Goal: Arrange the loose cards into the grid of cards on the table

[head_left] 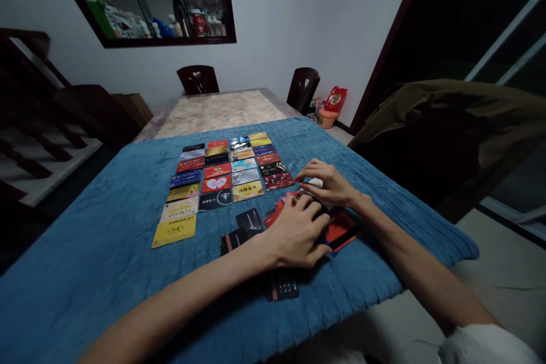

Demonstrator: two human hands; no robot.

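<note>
My left hand (296,230) lies over a loose pile of cards with its fingers spread, hiding much of the pile. A red card with a black stripe (341,231) sticks out on its right, and red cards (273,215) show on its left. My right hand (327,183) is just beyond, fingers bent and thumb apart from them, its fingertips near a dark red card (279,181). Something white (315,182) shows under that hand; its kind is unclear. Black cards (249,220) lie left of the pile, and another black card (283,287) lies below my left wrist.
Overlapping cards lie in several columns, with a yellow card (174,231) nearest at the left. A blue cloth (115,227) covers the near part of the marble-patterned table (217,107). Chairs (198,79) stand at the far end; a jacket (452,96) hangs at the right.
</note>
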